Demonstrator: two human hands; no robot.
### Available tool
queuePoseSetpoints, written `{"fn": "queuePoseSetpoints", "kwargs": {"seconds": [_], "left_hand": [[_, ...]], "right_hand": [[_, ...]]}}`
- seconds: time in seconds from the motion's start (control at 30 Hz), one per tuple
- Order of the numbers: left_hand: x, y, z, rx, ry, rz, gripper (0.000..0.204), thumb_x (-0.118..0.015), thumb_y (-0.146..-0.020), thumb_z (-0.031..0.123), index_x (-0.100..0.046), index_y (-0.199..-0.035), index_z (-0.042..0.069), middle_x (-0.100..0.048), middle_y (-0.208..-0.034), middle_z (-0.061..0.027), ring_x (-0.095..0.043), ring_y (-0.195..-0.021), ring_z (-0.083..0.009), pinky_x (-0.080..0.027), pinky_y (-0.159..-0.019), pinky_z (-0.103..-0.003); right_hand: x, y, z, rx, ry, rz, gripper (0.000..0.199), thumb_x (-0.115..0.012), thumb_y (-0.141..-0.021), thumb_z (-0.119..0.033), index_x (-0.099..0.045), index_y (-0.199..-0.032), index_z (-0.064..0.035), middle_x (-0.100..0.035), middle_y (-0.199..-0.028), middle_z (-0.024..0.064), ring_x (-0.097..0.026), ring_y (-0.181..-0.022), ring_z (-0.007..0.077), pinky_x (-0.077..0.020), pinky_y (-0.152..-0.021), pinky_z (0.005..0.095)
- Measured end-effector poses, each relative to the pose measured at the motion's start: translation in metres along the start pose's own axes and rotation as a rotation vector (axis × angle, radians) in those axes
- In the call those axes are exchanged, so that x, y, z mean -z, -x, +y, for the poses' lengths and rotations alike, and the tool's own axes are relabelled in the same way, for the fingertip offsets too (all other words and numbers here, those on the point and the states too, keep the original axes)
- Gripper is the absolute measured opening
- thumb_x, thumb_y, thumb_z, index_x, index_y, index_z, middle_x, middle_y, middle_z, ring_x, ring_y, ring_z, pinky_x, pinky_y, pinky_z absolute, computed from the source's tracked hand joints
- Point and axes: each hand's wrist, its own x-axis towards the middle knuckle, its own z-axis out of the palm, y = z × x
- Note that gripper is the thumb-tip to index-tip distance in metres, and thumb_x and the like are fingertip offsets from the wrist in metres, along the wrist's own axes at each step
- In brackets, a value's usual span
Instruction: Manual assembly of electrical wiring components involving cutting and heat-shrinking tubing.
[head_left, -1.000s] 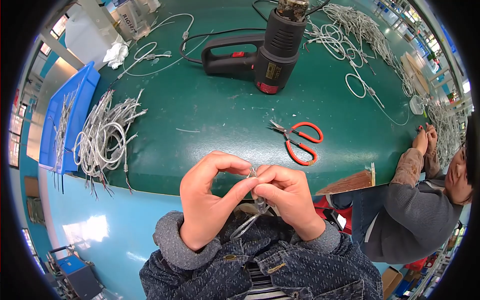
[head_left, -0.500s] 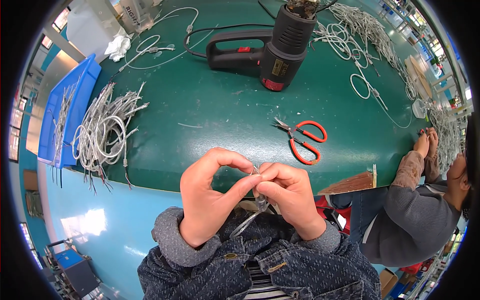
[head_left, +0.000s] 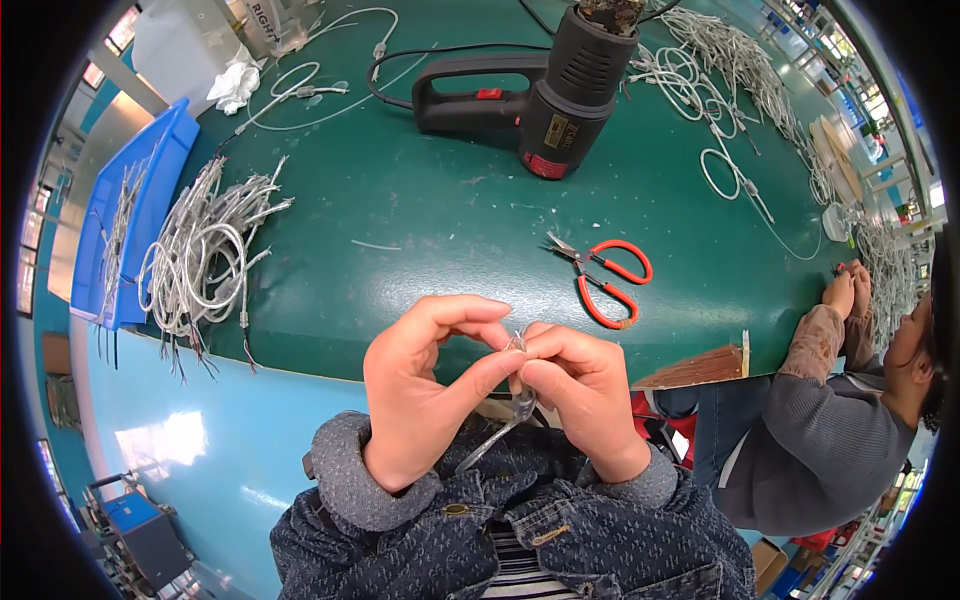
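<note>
Left hand (head_left: 425, 375) raises its index finger higher than before; right hand (head_left: 585, 385) pinches grey cable (head_left: 489, 444).
Cable's upper end partly hidden; left grip unclear.

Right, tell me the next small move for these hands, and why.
Probably lower the index finger of the left hand toward its thumb, to steady the upper end of the cable: that fingertip stands clear of the thumb, while the right hand pinches the cable between thumb and finger.

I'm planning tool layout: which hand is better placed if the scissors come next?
Likely the right hand: the red-handled scissors lie just beyond it, while the left hand is farther away. Both are at the cable.
</note>
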Motion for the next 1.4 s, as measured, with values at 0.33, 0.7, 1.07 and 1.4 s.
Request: {"fn": "queuePoseSetpoints", "kwargs": {"seconds": [0.33, 0.7, 1.07, 1.4], "left_hand": [[0.013, -0.005, 0.000, 0.020, -0.126, -0.034, 0.011, -0.067, -0.081, 0.003, -0.067, -0.092, -0.001, -0.068, -0.083, -0.0096, -0.065, -0.076, -0.0147, -0.049, -0.070, -0.025], [0.013, -0.009, 0.008, 0.046, -0.187, -0.081, 0.006, -0.066, -0.080, 0.001, -0.065, -0.085, -0.001, -0.068, -0.078, -0.0076, -0.065, -0.075, -0.0147, -0.049, -0.068, -0.025], [0.010, -0.012, 0.003, -0.251, -0.470, -0.106, 0.013, -0.064, -0.070, -0.009, -0.059, -0.079, -0.001, -0.061, -0.076, -0.0082, -0.059, -0.071, -0.0173, -0.046, -0.065, -0.026], [-0.005, -0.006, -0.006, -0.444, -0.460, 0.126, 0.019, -0.067, -0.064, -0.006, -0.057, -0.076, 0.005, -0.056, -0.069, -0.0055, -0.055, -0.065, -0.0212, -0.043, -0.061, -0.031]], "right_hand": [[0.000, -0.001, -0.002, -0.005, 0.052, 0.019, 0.011, -0.056, -0.085, 0.003, -0.065, -0.090, 0.0024, -0.058, -0.078, 0.0039, -0.047, -0.059, 0.0046, -0.0320, -0.048, 0.0183], [0.004, -0.002, -0.001, 0.025, 0.156, 0.015, 0.009, -0.060, -0.081, 0.007, -0.065, -0.088, 0.0049, -0.059, -0.079, 0.0049, -0.053, -0.067, 0.0084, -0.0398, -0.057, 0.0212], [0.003, 0.000, -0.006, 0.079, 0.318, -0.014, 0.006, -0.060, -0.082, 0.008, -0.061, -0.087, 0.0060, -0.059, -0.079, 0.0062, -0.053, -0.067, 0.0095, -0.0409, -0.057, 0.0223], [-0.019, 0.006, 0.005, 0.102, 0.072, 0.109, 0.000, -0.056, -0.088, 0.005, -0.056, -0.087, 0.0047, -0.058, -0.079, 0.0065, -0.056, -0.059, 0.0070, -0.0429, -0.050, 0.0195]]}}
